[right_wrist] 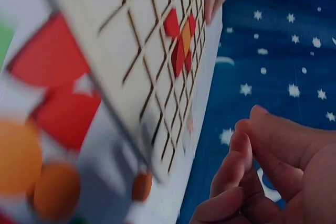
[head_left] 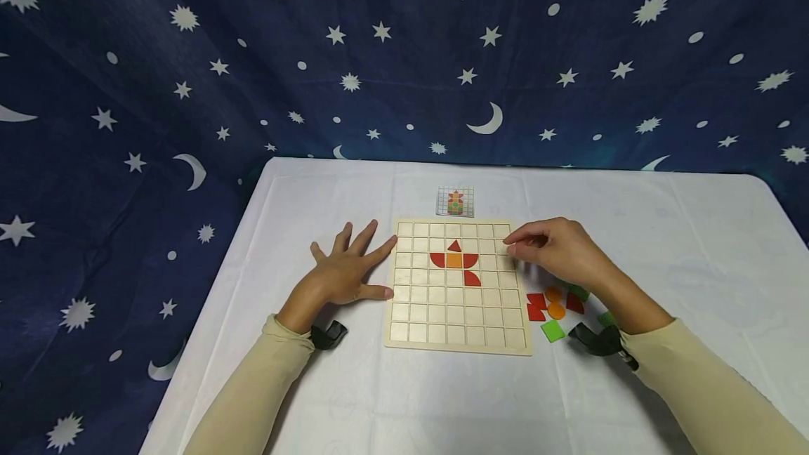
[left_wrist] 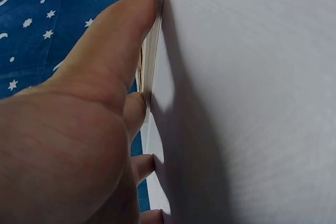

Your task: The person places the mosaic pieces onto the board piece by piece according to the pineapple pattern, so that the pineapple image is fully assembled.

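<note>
Splayed on the tablecloth, my left hand has its thumb and index fingertip at the left edge of the wooden grid board. Over the board's right edge is my right hand, thumb and index tip close together, fingers bent and no piece visible between them. On the grid, a red triangle sits above an orange square. Red quarter-circle pieces flank the square, and another red quarter-circle lies below right. An orange round piece near the board's corner shows in the right wrist view.
Loose pieces lie right of the board: red ones, orange circles and a green square, with others partly under the right arm. A small pattern card lies behind the board. A starry dark blue curtain hangs beyond the table.
</note>
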Demonstrator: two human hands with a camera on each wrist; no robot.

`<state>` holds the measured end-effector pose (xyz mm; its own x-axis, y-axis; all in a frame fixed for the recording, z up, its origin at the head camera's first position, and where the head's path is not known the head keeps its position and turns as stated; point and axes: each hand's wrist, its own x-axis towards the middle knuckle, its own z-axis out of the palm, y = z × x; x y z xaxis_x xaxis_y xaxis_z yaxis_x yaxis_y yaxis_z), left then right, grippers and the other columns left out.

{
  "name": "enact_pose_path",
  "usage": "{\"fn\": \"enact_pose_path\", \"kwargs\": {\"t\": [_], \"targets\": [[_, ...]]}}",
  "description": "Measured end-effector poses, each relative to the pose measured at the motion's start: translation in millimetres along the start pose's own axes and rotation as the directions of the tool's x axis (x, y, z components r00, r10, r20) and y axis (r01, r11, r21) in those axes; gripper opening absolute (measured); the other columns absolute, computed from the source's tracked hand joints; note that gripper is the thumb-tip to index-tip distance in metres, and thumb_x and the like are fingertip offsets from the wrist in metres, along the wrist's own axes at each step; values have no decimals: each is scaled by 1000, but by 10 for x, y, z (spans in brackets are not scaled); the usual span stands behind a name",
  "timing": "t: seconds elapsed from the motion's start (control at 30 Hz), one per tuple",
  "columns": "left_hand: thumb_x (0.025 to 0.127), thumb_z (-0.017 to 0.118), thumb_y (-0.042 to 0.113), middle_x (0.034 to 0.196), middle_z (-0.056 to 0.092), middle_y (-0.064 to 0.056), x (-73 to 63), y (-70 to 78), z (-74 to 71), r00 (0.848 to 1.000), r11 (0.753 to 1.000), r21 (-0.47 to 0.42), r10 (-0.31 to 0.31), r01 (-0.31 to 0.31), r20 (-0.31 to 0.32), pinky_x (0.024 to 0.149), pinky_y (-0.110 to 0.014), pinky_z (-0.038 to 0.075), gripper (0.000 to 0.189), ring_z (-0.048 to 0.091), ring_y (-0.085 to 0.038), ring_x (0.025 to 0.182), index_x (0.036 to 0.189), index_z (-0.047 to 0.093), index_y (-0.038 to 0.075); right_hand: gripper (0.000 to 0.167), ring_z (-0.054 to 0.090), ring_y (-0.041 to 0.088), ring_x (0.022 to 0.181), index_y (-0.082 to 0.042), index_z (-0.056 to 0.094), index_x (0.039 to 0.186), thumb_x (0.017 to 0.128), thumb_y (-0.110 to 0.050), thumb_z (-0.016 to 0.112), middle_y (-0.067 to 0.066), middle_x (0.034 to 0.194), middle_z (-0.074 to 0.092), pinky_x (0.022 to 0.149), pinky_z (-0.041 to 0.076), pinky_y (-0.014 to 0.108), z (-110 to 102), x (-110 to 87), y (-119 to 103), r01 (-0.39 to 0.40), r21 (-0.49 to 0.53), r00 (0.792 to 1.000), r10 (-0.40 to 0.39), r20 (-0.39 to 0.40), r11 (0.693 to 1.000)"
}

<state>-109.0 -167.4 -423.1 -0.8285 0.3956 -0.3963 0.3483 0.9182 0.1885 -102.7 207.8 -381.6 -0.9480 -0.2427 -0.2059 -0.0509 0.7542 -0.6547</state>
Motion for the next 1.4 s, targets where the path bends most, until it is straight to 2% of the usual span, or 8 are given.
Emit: {"fn": "enact_pose_path", "kwargs": {"t": [0.13,0.3,0.6,0.87,1.2,1.4], "targets": [[82,64,77,174,-4,-3,-2,2,0,1000,1000,-1,1,-1,0,100,-92,8,100,-2,-49,157,163,14,43,22,57,21,84,-16,81,107,90,-30,79,-2,88,74,67,48,29,-102,-46,135,23,-65,999,-25,-30,998],[82,64,77,174,-4,-3,-1,5,0,1000,1000,-2,-1,1,1,101,-91,8,100,-3,-49,157,163,14,44,20,58,20,85,-16,82,104,89,-30,81,-3,89,74,72,47,30,-126,-66,329,47,-143,995,-59,-76,989],[83,64,76,174,-5,-3,-2,-3,6,1000,1000,-12,0,0,2,102,-91,7,100,-4,-48,157,163,14,43,26,56,20,79,-10,80,109,87,-22,83,2,86,71,70,46,30,-56,36,516,59,-170,991,-78,-104,984],[82,64,76,174,-4,-3,1,0,7,1000,1000,-10,2,-2,0,102,-91,6,101,-4,-48,157,163,14,43,25,56,19,79,-10,80,109,88,-22,82,-1,81,67,74,45,35,0,123,552,100,-202,988,-120,-92,974],[83,65,76,174,-5,-3,-2,-1,10,1000,1000,-14,2,-2,3,102,-91,6,100,-5,-48,157,163,14,43,24,56,20,78,-8,80,109,88,-19,81,-1,77,65,74,44,35,42,177,517,67,-218,993,-86,-82,974],[83,64,77,174,-5,-3,-6,-2,6,1000,1000,-3,-1,1,0,101,-91,7,100,-4,-48,157,163,14,44,17,56,22,79,-11,78,101,87,-20,82,1,80,67,75,44,36,52,180,474,45,-210,993,-67,-97,977]]}}
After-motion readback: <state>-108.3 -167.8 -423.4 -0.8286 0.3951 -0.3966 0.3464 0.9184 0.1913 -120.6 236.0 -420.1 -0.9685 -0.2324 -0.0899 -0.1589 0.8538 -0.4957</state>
